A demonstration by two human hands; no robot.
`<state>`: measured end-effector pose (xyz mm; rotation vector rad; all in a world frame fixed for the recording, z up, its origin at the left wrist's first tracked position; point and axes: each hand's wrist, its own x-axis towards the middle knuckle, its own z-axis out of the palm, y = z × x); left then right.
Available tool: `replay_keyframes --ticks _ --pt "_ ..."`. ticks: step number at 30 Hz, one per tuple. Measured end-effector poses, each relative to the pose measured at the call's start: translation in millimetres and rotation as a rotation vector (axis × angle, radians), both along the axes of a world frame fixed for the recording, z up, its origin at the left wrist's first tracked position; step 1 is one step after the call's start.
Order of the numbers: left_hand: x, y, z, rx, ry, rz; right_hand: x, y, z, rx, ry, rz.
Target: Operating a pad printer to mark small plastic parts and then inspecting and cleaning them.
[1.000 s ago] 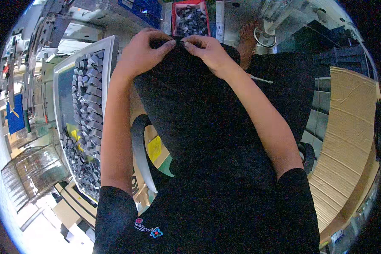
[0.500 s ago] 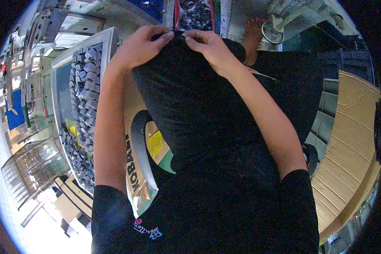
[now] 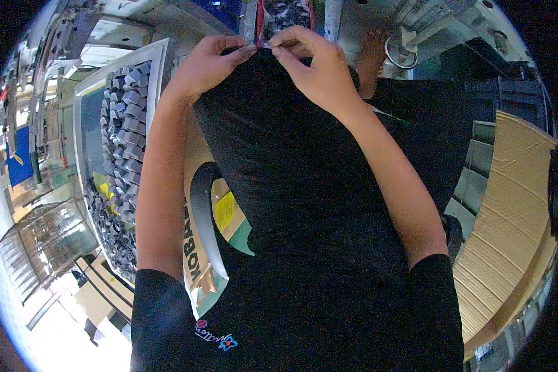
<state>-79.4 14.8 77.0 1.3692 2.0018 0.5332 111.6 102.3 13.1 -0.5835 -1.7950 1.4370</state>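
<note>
Both hands meet above my knees, near the top of the view. My left hand [image 3: 212,67] is closed in a pinch, thumb against fingers, at a small dark piece [image 3: 264,48]. Its kind is too small to make out against my black trousers. From the other side, the thumb and fingers of my right hand [image 3: 321,69] pinch at the same spot. Just beyond my fingertips is a narrow red-edged container [image 3: 259,22] holding many small grey and black pieces [image 3: 285,13].
At left stands a white-framed tray [image 3: 158,71] with rows of grey blocks [image 3: 130,118] and a heap of small dark pieces [image 3: 119,239]. Ribbed cardboard [image 3: 502,204] lies at right. A bare foot [image 3: 372,53] and a metal ring [image 3: 402,54] are beyond my right hand.
My right hand has risen slightly and its fingers have shifted at the pinch. The left hand has stayed nearly in place. The view has moved a little.
</note>
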Motion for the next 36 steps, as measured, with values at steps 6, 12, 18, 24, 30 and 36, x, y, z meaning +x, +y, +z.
replay_keyframes --ticks 6,12,18,24,30,36 --pt "4 -2 5 -0.007 -0.092 0.084 -3 -4 3 0.340 0.041 0.012" --pt "5 0 4 0.041 -0.074 0.080 -7 0 -4 0.478 0.061 -0.007" --pt "3 2 8 -0.010 -0.117 0.040 -7 2 -5 0.486 0.032 0.034" --pt "3 2 4 -0.055 -0.057 0.076 -8 1 -8 0.496 0.010 0.018" --pt "1 3 4 -0.001 -0.155 0.034 -11 1 -13 0.500 0.003 0.012" --pt "0 4 6 -0.064 -0.072 0.004 -12 0 -14 0.474 -0.016 0.002"
